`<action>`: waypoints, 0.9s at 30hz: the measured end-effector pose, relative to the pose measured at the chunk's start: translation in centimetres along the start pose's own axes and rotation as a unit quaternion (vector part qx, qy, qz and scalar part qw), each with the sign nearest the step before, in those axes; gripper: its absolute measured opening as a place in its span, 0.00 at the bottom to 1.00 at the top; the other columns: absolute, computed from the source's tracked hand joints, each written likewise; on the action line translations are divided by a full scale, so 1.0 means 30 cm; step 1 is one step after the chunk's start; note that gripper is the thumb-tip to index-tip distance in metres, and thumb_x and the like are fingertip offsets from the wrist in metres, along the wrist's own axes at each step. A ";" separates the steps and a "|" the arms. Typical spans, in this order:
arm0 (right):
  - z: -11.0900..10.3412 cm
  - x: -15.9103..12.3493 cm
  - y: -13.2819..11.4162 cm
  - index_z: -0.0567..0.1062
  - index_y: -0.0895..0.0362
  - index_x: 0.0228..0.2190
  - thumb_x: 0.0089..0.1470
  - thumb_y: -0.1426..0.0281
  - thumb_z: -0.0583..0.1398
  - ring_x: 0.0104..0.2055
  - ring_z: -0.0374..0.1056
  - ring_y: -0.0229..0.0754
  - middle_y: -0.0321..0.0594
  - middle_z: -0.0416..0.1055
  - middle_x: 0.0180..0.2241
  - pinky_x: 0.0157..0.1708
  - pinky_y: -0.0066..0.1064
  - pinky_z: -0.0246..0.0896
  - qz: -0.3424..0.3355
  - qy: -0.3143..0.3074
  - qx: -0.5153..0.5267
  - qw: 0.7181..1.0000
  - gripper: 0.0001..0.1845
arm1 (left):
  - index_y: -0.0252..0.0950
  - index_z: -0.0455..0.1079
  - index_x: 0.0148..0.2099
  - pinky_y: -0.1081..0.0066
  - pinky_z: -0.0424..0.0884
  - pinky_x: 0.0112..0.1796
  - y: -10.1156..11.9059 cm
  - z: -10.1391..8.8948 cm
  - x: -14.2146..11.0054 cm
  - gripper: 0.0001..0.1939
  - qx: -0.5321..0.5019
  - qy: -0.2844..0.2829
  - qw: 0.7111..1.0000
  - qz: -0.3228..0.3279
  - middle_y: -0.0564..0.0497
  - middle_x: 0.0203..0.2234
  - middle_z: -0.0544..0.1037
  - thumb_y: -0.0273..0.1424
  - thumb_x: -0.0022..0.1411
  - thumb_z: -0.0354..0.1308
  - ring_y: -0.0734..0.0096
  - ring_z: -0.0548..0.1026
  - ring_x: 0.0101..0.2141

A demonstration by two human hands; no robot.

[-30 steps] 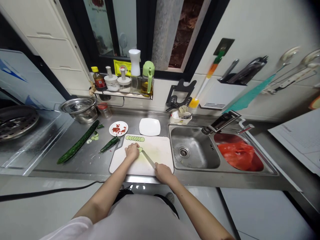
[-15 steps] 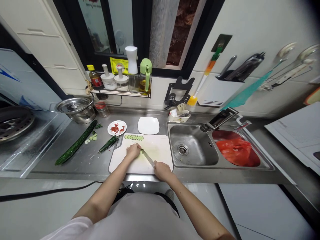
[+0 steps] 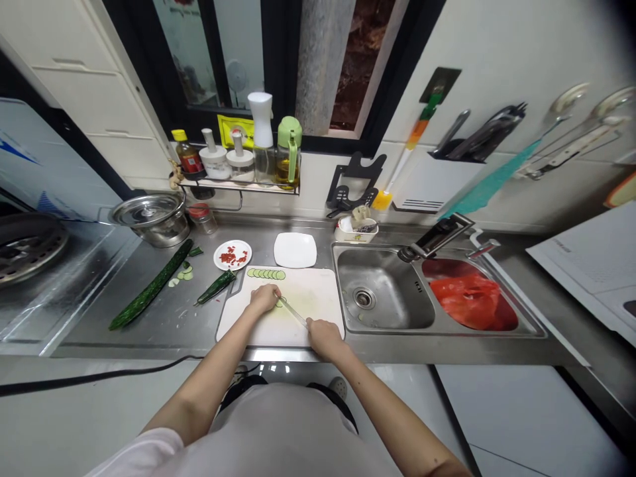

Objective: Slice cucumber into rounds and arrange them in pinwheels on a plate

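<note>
Cutting board (image 3: 308, 334): set on the counter (image 3: 163, 331), left of the sink (image 3: 397, 313).
Sliced rounds (image 3: 267, 273): laid in a row along the board's far left edge.
Knife (image 3: 294, 312): held over the board by the right hand (image 3: 324, 338), its tip beside the left hand (image 3: 265, 299).
Square plate (image 3: 295, 250): placed just behind the board.
Round plate (image 3: 218, 254): placed left of the square one.
Long cucumber (image 3: 152, 283): laid well left of the board, before the pot (image 3: 166, 232).
Bag (image 3: 470, 298): contained in the right basin.

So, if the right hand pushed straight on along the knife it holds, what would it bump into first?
Probably the left hand: the knife in the right hand points toward its fingertips. Depth, and whether they already touch, is hard to judge here.
</note>
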State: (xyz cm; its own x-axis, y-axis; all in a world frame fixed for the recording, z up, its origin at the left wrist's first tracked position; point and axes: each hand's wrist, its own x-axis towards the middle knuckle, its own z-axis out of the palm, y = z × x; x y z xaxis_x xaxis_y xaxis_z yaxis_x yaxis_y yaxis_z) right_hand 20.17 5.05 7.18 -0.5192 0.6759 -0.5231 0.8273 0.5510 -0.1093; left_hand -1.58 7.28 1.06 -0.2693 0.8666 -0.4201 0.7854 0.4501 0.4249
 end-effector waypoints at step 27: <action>0.043 -0.024 0.107 0.70 0.56 0.42 0.63 0.64 0.46 0.43 0.70 0.44 0.45 0.75 0.40 0.34 0.28 0.52 0.077 0.040 0.084 0.993 0.16 | 0.40 0.71 0.38 0.72 0.66 0.37 -0.152 -0.072 0.026 0.06 -0.127 0.170 0.965 -0.152 0.51 0.36 0.79 0.33 0.57 0.55 0.66 0.76 0.38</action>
State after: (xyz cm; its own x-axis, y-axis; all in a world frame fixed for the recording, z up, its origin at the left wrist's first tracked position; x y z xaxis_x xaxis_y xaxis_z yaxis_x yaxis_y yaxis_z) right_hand 23.48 5.71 6.12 -0.3945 0.7860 -0.4760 0.9184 0.3538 -0.1770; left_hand -6.56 6.37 0.52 -0.6670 0.6873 -0.2875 0.4908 0.6957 0.5246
